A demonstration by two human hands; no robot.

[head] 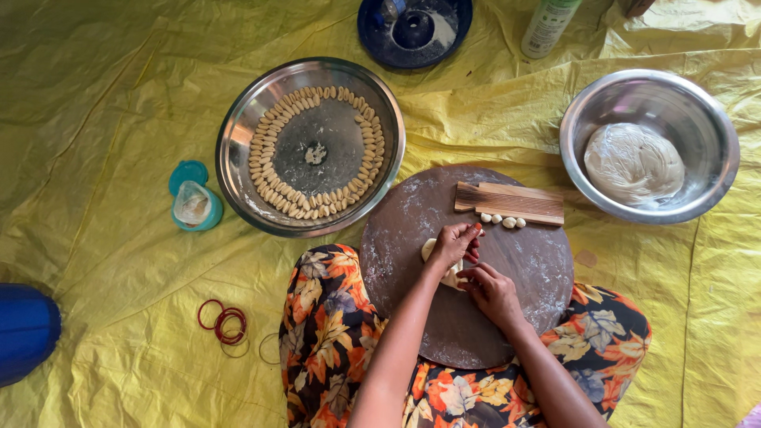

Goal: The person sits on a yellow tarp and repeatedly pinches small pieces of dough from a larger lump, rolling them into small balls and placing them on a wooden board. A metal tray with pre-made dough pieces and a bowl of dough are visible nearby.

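Note:
A round, flour-dusted wooden board [523, 261] rests on my lap. My left hand [453, 244] and my right hand [491, 292] meet near its middle, both closed on a pale roll of dough [444, 269] that lies under them. A ridged wooden paddle [511, 203] sits at the board's far edge, with three small dough pieces [501, 221] lined up beside it. A wide steel tray [238, 150] to the left carries several shaped dough shells [372, 143] set in a ring.
A steel bowl [590, 111] at right holds a wrapped lump of dough [632, 164]. A teal cup [196, 204], red rubber bands [224, 321], a dark blue dish [412, 32], a green-capped bottle [548, 25] and a blue container [25, 331] lie on the yellow sheet [103, 119].

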